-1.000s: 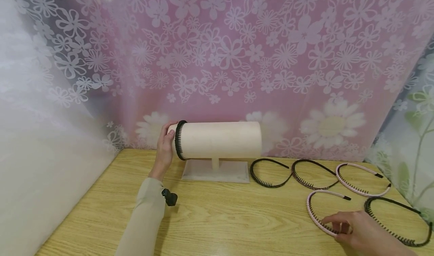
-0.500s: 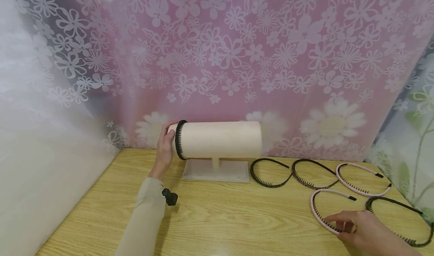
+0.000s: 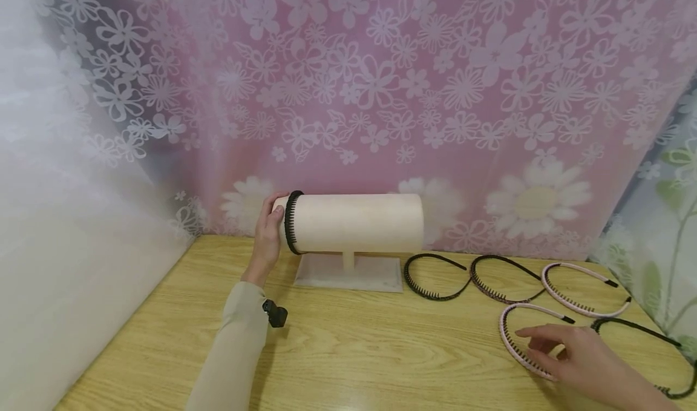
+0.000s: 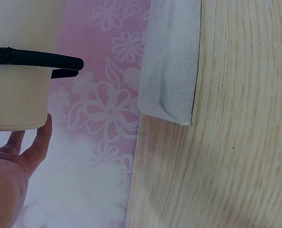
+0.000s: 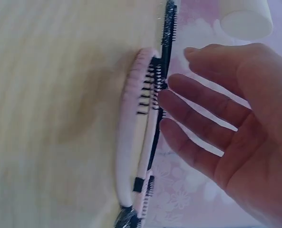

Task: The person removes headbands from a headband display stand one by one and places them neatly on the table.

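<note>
A cream padded cylinder [image 3: 359, 223] on a T-shaped stand has a black toothed headband [image 3: 291, 223] around its left part. My left hand [image 3: 267, 235] holds the cylinder's left end, thumb on the front and fingers over the top. In the left wrist view, the headband's two black ends [image 4: 67, 62] stick out beside the cylinder. At the front right, a pink toothed headband [image 3: 504, 335] lies on the table, partly covered by my right hand [image 3: 579, 359]. The right wrist view shows that hand [image 5: 236, 109] with spread, slightly bent fingers and nothing between them.
Two dark headbands, one black [image 3: 408, 281] and one darker brown [image 3: 474, 278], lie right of the stand's grey base [image 3: 321, 275]. Another pink headband [image 3: 546, 284] is at the back right, and a black one [image 3: 634, 324] lies beyond my right hand. A floral curtain [image 3: 381, 96] hangs behind.
The front pink headband shifted slightly right while my right hand pinched it. My right fingers have since let go and lifted a little. The left hand stays on the cylinder.
</note>
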Demonstrator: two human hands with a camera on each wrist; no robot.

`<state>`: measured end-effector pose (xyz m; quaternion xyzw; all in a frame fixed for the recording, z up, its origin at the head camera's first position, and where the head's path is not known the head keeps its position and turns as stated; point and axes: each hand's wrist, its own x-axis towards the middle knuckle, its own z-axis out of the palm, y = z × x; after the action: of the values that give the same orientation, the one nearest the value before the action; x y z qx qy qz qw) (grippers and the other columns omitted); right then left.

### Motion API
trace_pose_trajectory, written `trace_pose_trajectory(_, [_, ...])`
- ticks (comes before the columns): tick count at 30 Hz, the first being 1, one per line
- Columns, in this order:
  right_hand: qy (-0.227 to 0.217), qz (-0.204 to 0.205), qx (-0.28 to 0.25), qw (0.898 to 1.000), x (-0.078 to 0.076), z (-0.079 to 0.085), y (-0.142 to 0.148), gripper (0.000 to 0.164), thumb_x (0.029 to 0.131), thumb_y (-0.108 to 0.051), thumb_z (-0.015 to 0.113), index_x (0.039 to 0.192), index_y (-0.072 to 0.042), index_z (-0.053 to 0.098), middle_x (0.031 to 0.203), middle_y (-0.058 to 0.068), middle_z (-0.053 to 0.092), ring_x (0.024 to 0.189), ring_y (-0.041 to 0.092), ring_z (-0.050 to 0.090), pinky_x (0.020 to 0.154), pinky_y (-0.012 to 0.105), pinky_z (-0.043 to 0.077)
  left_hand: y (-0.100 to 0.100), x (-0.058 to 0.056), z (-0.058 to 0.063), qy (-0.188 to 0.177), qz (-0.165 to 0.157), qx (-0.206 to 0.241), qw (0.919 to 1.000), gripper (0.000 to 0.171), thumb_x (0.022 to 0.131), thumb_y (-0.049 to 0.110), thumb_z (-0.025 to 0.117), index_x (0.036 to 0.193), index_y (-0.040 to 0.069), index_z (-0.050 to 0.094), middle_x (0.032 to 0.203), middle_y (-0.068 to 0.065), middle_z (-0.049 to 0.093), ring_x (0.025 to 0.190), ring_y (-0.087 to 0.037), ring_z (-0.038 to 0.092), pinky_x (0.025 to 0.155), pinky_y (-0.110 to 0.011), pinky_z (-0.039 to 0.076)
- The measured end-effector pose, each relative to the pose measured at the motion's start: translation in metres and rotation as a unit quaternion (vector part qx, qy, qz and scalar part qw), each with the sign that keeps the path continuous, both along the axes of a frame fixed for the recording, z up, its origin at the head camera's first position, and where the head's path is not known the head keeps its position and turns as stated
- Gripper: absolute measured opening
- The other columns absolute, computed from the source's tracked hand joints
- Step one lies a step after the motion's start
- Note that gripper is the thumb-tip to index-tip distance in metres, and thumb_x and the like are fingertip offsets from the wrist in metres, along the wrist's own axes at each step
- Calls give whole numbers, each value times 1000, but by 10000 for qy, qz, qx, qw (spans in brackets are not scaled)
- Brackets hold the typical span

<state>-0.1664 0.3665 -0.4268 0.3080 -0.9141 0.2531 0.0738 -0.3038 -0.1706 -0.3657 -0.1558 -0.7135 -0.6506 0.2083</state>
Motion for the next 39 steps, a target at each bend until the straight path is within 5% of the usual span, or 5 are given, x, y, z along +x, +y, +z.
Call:
trace_pose_trajectory(8, [1109,-738,-144,9910,-7,17,-27,40,77,-8,86,114,-17,77,101,-5,78,84,-8,64,59,19,52,0,0,-1,27,32,-25,10000,42,109,21,34,146,4,46,151,-15,50,124,-14,51,102,-25,41])
trace_pose_trajectory(25, [2159,-623,-375,9737,-32,52,-68,53,72,-7,89,122,-16,74,107,7,78,71,3,68,62,13,49,-1,-2,-1,58,52,-100,9999,45,109,23,35,148,2,45,152,-13,49,127,-12,49,105,-25,39])
trace_pose_trajectory(32, [2130,-619,-490,9739,-42,61,-81,59,74,-12,89,129,-15,70,118,15,74,44,-14,15,47,16,28,-2,-3,-3,11,40,-60,10000,46,109,24,35,149,3,44,154,-13,47,127,-13,49,104,-27,39])
trace_pose_trajectory(36, [2168,-708,-429,9727,-47,66,-89,60,75,-17,89,132,-14,69,124,14,73,67,8,65,62,34,53,-1,-4,-4,40,30,-6,10000,46,109,24,34,149,2,43,152,-11,48,125,-14,50,104,-27,39])
trace_pose_trajectory(39, [2186,-732,-408,9722,-50,69,-94,62,76,-18,89,134,-15,68,129,12,71,110,34,69,82,53,55,-1,-7,-7,69,70,-46,9999,46,109,25,33,148,4,44,152,-10,49,125,-12,49,103,-27,39])
